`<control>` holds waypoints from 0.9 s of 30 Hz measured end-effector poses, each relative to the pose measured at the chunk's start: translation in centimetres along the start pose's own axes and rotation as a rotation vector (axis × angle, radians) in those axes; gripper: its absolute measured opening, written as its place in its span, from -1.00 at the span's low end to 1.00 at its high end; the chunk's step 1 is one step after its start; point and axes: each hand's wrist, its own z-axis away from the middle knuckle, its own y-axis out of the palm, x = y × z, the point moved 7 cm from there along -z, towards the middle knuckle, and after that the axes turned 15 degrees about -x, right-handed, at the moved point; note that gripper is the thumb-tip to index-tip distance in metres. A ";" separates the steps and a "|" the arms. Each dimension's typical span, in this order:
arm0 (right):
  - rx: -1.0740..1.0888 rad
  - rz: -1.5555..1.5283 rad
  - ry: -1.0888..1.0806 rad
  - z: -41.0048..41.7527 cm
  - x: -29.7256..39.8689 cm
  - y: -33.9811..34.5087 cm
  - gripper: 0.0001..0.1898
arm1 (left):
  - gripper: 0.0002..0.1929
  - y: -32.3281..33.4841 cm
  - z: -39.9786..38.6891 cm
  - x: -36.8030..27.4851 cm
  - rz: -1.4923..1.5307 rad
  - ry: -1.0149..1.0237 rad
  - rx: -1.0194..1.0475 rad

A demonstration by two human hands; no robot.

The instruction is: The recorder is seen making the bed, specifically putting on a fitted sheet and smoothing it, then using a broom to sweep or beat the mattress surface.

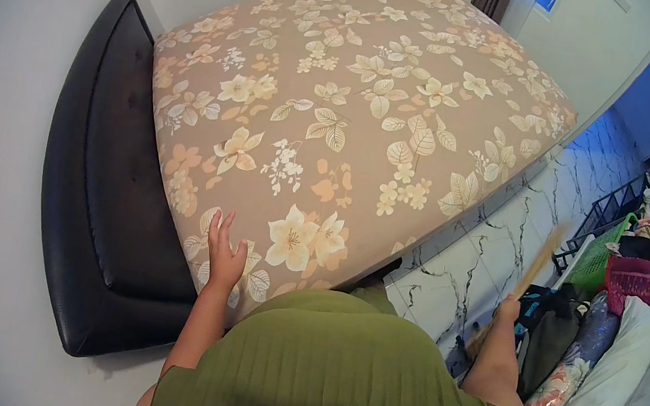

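Note:
My left hand (226, 254) is over the near corner of the mattress (307, 154), beside the headboard. Its fingers are apart and it holds nothing; whether it touches the sheet, I cannot tell. A fitted brown sheet with cream and peach flowers and leaves covers the mattress. Off to the right, my right hand (508, 310) grips a long straw-coloured, stick-like tool (540, 260). The tool's upper end is blurred and points away from me. A brownish, bristly part shows below that hand, partly hidden by the forearm.
A black padded headboard (107, 178) stands at the left against a white wall. Marble-patterned floor tiles (450, 267) run along the bed's right side. Pillows (607, 377), a green plastic basket (598, 261) and piled clothes (644, 279) crowd the right. A doorway opens at the far right.

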 end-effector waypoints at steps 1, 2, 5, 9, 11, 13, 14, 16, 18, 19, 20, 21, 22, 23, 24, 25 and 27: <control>0.000 -0.270 0.302 0.2 1.4 -1.0 -0.52 | -0.41 -0.1 -0.1 0.0 0.001 -0.005 -0.008; -0.006 -0.538 0.610 1.0 1.5 -1.4 -0.52 | -0.41 -0.2 -0.1 -0.1 -0.002 -0.007 -0.016; -0.415 -0.511 0.123 0.4 1.8 -0.8 -0.55 | -0.40 0.9 -0.5 -0.8 0.017 0.014 -0.021; 0.142 -0.559 -0.194 11.6 10.1 -1.6 -0.64 | -0.40 1.3 -0.4 0.2 0.041 -0.010 -0.070; 0.382 -0.263 -0.622 15.9 9.7 0.7 -0.63 | -0.40 1.8 -0.6 -0.5 0.056 0.004 -0.065; 0.596 0.049 -0.851 18.6 9.6 -1.7 -0.62 | -0.40 1.8 -0.6 -0.8 0.066 0.003 -0.083; 0.667 0.184 -0.838 18.3 8.7 -2.1 -0.62 | -0.40 1.9 -0.6 -1.2 0.069 0.009 -0.084; 0.519 0.253 -0.620 13.1 4.9 -2.4 -0.59 | -0.39 2.7 -0.6 -1.6 0.080 0.017 -0.104; 0.354 0.241 -0.263 5.5 -2.2 0.9 -0.55 | -0.39 3.3 -0.2 -1.8 0.063 -0.004 -0.087; 0.174 0.146 -0.127 3.4 -2.3 -0.6 -0.60 | -0.39 3.6 0.2 -1.7 0.058 0.006 -0.092; 0.094 0.090 -0.115 0.5 -2.2 -0.3 -0.61 | -0.39 4.1 0.3 -1.2 0.053 -0.046 -0.100; -0.026 -0.084 -0.018 -1.9 -1.5 -0.1 -0.63 | -0.39 4.8 0.1 -0.7 0.048 -0.095 -0.102; -0.060 -0.369 0.224 -4.5 -1.7 1.4 -0.60 | -0.38 5.7 -0.1 -1.0 0.061 -0.114 -0.095; -0.058 -0.478 0.303 -5.9 -0.7 2.3 -0.60 | -0.38 6.5 -0.4 -2.0 0.061 -0.102 -0.085; -0.054 -0.586 0.381 -6.4 0.9 2.6 -0.61 | -0.37 7.3 -0.6 -2.9 0.061 -0.124 -0.066; -0.134 -0.556 0.190 -6.8 2.7 2.2 -0.62 | -0.37 8.4 -0.8 -3.9 0.066 -0.144 -0.045; -0.309 -0.532 -0.267 -4.0 10.0 -1.0 -0.66 | -0.36 10.6 -1.2 -5.4 0.065 -0.130 -0.037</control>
